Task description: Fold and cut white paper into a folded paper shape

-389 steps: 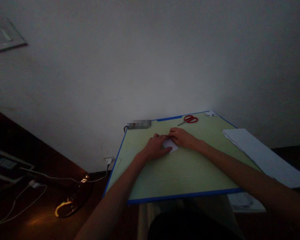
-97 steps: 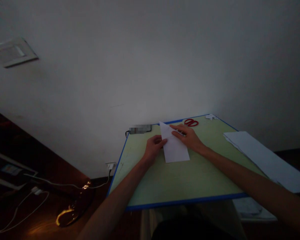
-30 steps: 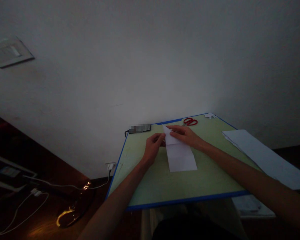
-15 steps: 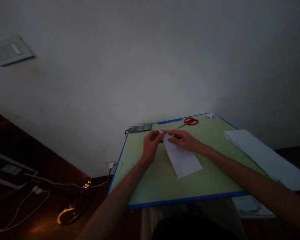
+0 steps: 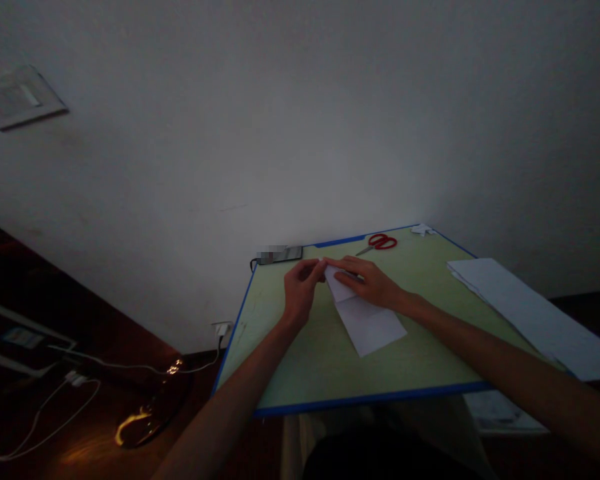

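Note:
A white sheet of paper (image 5: 373, 327) with a crease across it lies on the pale green tabletop, its far end between my hands. My left hand (image 5: 301, 285) pinches the far left corner of the paper between thumb and fingers. My right hand (image 5: 367, 280) rests over the paper's upper part, its index finger stretched toward the pinched corner and its thumb on the sheet. Both hands meet at that corner, and my fingers hide part of the far edge.
Red-handled scissors (image 5: 380, 243) and small paper scraps (image 5: 423, 230) lie at the table's far side. A phone (image 5: 285, 255) sits at the far left corner. White sheets (image 5: 525, 313) overhang the right edge. A plugged cable (image 5: 221, 331) runs along the left floor.
My right index finger has moved slightly left to the pinched corner. The near end of the paper has shifted a little to the right. My left hand has barely moved.

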The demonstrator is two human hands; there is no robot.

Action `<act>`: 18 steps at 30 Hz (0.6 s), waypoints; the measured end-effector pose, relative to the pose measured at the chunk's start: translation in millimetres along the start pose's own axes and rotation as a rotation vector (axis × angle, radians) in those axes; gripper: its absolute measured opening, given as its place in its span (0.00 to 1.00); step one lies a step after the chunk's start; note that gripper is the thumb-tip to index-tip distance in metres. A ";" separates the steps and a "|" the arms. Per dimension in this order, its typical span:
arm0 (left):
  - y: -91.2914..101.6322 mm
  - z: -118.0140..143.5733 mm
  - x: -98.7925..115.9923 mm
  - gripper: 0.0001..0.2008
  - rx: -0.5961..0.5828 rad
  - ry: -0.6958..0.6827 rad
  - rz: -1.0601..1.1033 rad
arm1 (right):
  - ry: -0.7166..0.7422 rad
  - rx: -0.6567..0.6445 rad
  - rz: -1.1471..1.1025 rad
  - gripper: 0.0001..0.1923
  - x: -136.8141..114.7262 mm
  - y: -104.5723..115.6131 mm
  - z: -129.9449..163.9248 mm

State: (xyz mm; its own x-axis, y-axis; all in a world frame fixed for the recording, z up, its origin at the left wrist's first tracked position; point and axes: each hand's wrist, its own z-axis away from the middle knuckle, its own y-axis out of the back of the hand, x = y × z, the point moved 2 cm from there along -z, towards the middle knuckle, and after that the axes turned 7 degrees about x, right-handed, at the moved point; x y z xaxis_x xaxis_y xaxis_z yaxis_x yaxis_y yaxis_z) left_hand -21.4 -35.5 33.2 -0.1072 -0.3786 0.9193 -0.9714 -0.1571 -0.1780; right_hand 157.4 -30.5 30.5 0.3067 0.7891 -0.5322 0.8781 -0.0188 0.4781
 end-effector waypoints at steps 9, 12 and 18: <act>2.2 0.0 1.3 0.15 0.031 -0.037 -0.019 | 0.036 0.004 0.050 0.25 -1.1 -2.3 1.4; 2.6 0.0 1.1 0.15 0.033 -0.040 -0.017 | 0.050 0.001 0.049 0.25 -2.4 -2.0 1.7; 3.5 -1.3 -2.0 0.14 0.026 -0.035 0.011 | 0.053 -0.003 0.044 0.25 -4.4 -0.8 0.8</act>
State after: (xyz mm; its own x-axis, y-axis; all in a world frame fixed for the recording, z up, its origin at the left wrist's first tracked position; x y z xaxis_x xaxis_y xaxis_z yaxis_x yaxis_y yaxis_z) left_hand -24.8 -34.1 31.2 -0.1099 -0.4121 0.9045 -0.9645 -0.1758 -0.1972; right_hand 155.7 -34.5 31.9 0.3250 0.8193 -0.4725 0.8630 -0.0525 0.5025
